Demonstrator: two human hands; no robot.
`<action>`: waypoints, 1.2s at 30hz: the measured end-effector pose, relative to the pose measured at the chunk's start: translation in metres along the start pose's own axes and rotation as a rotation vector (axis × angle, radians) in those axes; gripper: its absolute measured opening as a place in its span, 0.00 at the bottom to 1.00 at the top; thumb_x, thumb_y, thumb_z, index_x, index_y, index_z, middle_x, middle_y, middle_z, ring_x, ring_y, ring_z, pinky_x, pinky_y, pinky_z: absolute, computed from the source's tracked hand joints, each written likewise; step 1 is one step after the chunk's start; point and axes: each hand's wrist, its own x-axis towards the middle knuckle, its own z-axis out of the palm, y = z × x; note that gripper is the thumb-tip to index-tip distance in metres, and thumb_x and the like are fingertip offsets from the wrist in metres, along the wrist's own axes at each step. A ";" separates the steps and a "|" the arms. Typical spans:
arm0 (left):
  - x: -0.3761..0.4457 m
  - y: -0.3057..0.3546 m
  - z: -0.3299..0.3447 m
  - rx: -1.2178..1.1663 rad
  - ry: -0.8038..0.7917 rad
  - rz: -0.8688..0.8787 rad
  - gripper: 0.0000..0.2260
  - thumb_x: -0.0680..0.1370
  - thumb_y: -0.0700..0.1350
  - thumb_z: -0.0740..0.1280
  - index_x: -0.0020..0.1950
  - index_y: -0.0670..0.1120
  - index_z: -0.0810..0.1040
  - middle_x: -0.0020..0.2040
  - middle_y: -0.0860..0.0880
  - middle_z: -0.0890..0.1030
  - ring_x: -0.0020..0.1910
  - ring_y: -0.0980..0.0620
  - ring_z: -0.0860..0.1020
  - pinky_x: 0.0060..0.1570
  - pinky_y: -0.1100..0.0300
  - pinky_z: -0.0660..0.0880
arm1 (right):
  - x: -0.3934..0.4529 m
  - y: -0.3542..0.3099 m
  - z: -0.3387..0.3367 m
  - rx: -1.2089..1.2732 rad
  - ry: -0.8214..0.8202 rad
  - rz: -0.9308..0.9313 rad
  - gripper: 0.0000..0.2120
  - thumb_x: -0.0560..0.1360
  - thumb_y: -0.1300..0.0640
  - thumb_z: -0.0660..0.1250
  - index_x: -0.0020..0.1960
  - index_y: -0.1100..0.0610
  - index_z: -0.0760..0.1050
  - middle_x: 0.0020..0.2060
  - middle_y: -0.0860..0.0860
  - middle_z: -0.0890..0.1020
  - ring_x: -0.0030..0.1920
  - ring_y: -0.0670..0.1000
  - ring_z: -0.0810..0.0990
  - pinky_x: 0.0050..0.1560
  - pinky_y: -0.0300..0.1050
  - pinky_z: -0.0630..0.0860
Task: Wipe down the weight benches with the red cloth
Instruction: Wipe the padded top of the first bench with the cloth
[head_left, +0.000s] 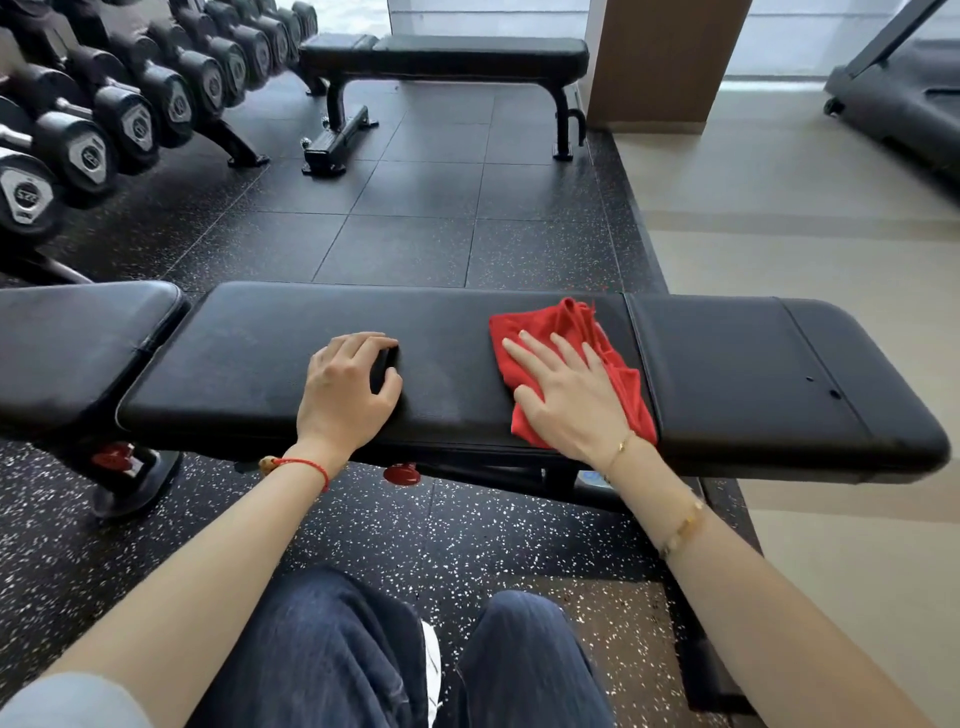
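Head view: your right hand (571, 395) lies flat on the red cloth (576, 364), fingers spread, pressing it down rather than gripping it. The cloth sits crumpled on the near bench (260, 353), on the long pad just left of the seam to the end pad. Your left hand (348, 387) braces on the same pad, well apart from the cloth, fingers curled loosely around something small and dark I can't make out. A second bench (447, 52) waits across the floor, beside the dumbbells (119, 119).

Watch the risks, as I read them: with only a flat palm on it, the cloth could bunch and slide out from under your fingers mid-stroke. The seam could snag a fold. And that braced left hand covers a patch you might easily skip.
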 end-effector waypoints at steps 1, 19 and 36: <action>-0.001 0.000 0.000 -0.005 0.001 0.001 0.13 0.77 0.45 0.66 0.61 0.48 0.78 0.61 0.51 0.80 0.62 0.49 0.75 0.66 0.49 0.68 | -0.010 0.002 0.000 0.004 0.008 -0.021 0.30 0.75 0.42 0.49 0.77 0.40 0.56 0.77 0.40 0.58 0.78 0.50 0.53 0.77 0.52 0.44; 0.003 -0.001 0.001 -0.020 0.015 0.000 0.14 0.75 0.46 0.63 0.60 0.50 0.79 0.60 0.53 0.80 0.61 0.50 0.74 0.65 0.51 0.66 | 0.059 -0.031 0.011 0.023 -0.052 -0.065 0.27 0.80 0.44 0.51 0.78 0.41 0.53 0.78 0.42 0.54 0.78 0.51 0.51 0.77 0.54 0.42; 0.003 0.006 -0.002 0.008 -0.014 -0.030 0.15 0.75 0.48 0.61 0.59 0.49 0.78 0.59 0.51 0.80 0.60 0.48 0.75 0.64 0.49 0.68 | 0.085 -0.028 0.011 0.009 -0.063 0.024 0.26 0.81 0.45 0.49 0.78 0.43 0.53 0.78 0.42 0.54 0.79 0.51 0.50 0.77 0.55 0.40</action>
